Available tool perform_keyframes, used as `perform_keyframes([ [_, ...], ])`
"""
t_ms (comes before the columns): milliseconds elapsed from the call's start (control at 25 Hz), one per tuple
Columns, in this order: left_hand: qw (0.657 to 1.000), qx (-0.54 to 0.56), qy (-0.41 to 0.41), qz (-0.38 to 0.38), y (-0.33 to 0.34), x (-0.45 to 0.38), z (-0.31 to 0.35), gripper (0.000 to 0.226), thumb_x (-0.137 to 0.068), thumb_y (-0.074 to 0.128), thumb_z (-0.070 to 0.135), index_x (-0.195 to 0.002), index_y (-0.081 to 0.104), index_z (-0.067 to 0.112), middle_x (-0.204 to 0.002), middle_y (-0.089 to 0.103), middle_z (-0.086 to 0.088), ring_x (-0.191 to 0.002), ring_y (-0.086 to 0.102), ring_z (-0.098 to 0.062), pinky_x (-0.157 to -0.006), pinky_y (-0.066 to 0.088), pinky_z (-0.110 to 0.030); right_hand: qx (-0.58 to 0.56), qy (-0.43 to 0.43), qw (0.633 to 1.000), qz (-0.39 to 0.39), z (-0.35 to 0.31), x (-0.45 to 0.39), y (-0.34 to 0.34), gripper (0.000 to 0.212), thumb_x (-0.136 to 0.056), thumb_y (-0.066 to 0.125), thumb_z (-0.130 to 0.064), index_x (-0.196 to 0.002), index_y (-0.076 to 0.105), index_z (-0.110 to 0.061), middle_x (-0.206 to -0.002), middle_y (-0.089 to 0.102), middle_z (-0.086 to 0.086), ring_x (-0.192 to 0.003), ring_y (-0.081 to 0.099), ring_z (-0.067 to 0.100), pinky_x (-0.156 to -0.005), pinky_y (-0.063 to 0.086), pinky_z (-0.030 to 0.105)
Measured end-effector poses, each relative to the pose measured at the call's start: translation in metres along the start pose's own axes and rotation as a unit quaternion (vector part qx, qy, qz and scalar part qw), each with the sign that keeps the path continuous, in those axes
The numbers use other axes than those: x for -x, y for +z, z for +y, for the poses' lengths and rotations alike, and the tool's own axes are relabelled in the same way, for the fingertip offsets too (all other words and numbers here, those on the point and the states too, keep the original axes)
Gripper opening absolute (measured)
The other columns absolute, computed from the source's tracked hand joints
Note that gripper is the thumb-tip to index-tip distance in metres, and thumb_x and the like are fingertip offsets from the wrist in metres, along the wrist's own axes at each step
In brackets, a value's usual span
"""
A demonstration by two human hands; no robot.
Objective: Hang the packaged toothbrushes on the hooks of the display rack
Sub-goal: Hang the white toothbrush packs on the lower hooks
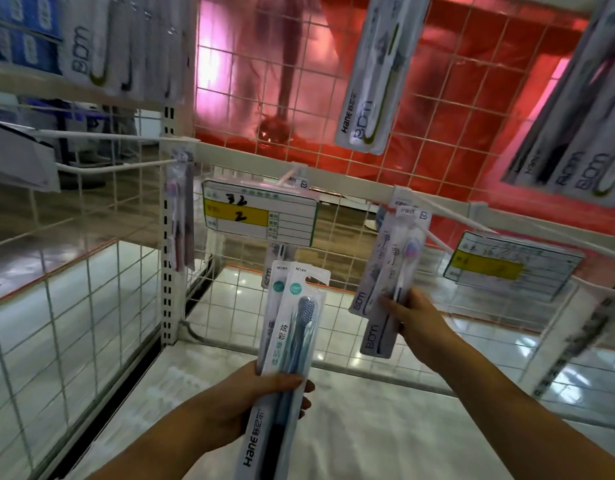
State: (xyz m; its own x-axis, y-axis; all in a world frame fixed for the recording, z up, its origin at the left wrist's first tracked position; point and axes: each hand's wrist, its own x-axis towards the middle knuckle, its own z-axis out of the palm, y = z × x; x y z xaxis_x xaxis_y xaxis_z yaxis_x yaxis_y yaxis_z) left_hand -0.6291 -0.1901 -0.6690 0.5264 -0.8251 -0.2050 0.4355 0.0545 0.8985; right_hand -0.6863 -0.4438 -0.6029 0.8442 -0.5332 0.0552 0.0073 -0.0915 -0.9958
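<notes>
My left hand [261, 393] grips a small bundle of packaged toothbrushes [292, 327] with teal and blue brushes, held upright at the lower middle. My right hand [411, 313] holds the lower part of a toothbrush pack [392, 271] with a pink-headed brush; its top sits on a white hook [437, 242] of the wire display rack [333, 188], with another pack hanging right behind it. More packs hang on a hook at the left post [179, 216] and on upper hooks [372, 81].
Two yellow-and-white price tags hang from hook ends, one in the middle [261, 216] and one at the right [510, 265]. A long bare hook [108, 166] juts out at the left. White wire grid panels enclose the lower shelf over a glossy tiled floor.
</notes>
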Motion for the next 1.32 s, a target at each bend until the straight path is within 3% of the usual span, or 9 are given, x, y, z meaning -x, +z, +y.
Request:
perform_keyframes([
  [200,1.0,-0.016,-0.01,0.017,0.008,-0.009,-0.003,0.042,-0.07,0.075,0.012,-0.107,0.059,0.0,-0.088,0.071,-0.018,-0.077,0.069,-0.027,-0.07,0.058,-0.034,0.007,0.011,1.0,0.015,0.004,-0.027,0.006,0.012,-0.091,0.056,-0.01,-0.102,0.054,-0.013,-0.118,0.061,0.018,-0.109,0.058,0.035,-0.098,0.044,0.055],
  [320,0.999,-0.029,-0.027,0.02,0.015,-0.01,-0.006,0.042,-0.066,0.076,0.011,-0.104,0.061,0.001,-0.089,0.072,-0.018,-0.076,0.07,-0.027,-0.069,0.058,-0.033,0.008,0.011,0.999,0.03,0.01,-0.042,0.008,0.004,-0.091,0.058,-0.017,-0.092,0.055,-0.02,-0.119,0.06,0.018,-0.111,0.057,0.034,-0.098,0.044,0.055],
  [560,0.997,-0.051,-0.038,0.036,0.032,-0.017,-0.011,0.039,-0.072,0.072,0.014,-0.107,0.058,0.003,-0.088,0.073,-0.014,-0.076,0.07,-0.022,-0.072,0.058,-0.032,-0.026,0.013,1.0,-0.002,0.025,-0.04,0.004,0.036,-0.086,0.063,-0.035,-0.116,0.051,-0.018,-0.121,0.06,0.011,-0.111,0.058,0.029,-0.098,0.046,0.052],
  [680,0.997,-0.055,-0.036,0.037,0.04,-0.02,-0.014,0.039,-0.07,0.075,0.015,-0.105,0.059,0.005,-0.089,0.073,-0.013,-0.077,0.069,-0.021,-0.076,0.058,-0.034,-0.04,0.027,0.999,-0.005,0.033,-0.029,-0.005,0.044,-0.086,0.064,-0.025,-0.124,0.048,-0.01,-0.121,0.059,0.009,-0.11,0.057,0.027,-0.1,0.045,0.046],
  [880,0.997,-0.071,-0.029,0.027,0.056,-0.026,-0.022,0.041,-0.065,0.072,0.019,-0.104,0.061,0.008,-0.086,0.073,-0.007,-0.08,0.068,-0.019,-0.071,0.057,-0.031,-0.043,0.087,0.994,0.045,0.065,0.02,-0.023,0.047,-0.084,0.067,-0.021,-0.124,0.044,-0.013,-0.118,0.054,0.007,-0.108,0.051,0.022,-0.094,0.042,0.037],
  [960,0.996,-0.084,-0.018,0.039,0.067,-0.025,-0.027,0.039,-0.066,0.076,0.02,-0.102,0.061,0.012,-0.08,0.072,-0.003,-0.076,0.067,-0.017,-0.066,0.055,-0.027,-0.065,0.127,0.99,-0.009,0.083,0.054,-0.028,0.041,-0.085,0.065,-0.012,-0.122,0.049,-0.011,-0.117,0.058,0.007,-0.105,0.056,0.021,-0.088,0.047,0.035],
  [1080,0.986,-0.138,0.001,0.089,0.085,-0.031,-0.04,0.052,-0.061,0.077,0.033,-0.109,0.059,0.02,-0.093,0.072,-0.004,-0.088,0.067,-0.02,-0.072,0.055,-0.03,-0.069,0.198,0.968,-0.14,0.096,0.098,-0.036,0.045,-0.081,0.065,0.001,-0.121,0.052,-0.016,-0.116,0.059,0.004,-0.103,0.059,0.018,-0.092,0.048,0.038],
  [1200,0.971,-0.201,0.011,0.129,0.112,-0.042,-0.05,0.043,-0.073,0.075,0.039,-0.11,0.055,0.026,-0.102,0.067,-0.005,-0.094,0.064,-0.022,-0.082,0.056,-0.037,-0.087,0.243,0.934,-0.248,0.092,0.124,-0.049,0.06,-0.069,0.072,-0.011,-0.122,0.047,-0.025,-0.124,0.055,0.003,-0.113,0.057,0.017,-0.102,0.043,0.038],
  [1320,0.976,-0.152,0.027,0.153,0.148,-0.055,-0.052,0.042,-0.077,0.072,0.026,-0.114,0.053,0.022,-0.106,0.064,-0.006,-0.097,0.062,-0.024,-0.09,0.053,-0.044,-0.058,0.219,0.943,-0.242,0.083,0.135,-0.06,0.059,-0.073,0.076,-0.021,-0.121,0.042,-0.028,-0.121,0.055,0.0,-0.11,0.057,0.014,-0.088,0.052,0.029],
])
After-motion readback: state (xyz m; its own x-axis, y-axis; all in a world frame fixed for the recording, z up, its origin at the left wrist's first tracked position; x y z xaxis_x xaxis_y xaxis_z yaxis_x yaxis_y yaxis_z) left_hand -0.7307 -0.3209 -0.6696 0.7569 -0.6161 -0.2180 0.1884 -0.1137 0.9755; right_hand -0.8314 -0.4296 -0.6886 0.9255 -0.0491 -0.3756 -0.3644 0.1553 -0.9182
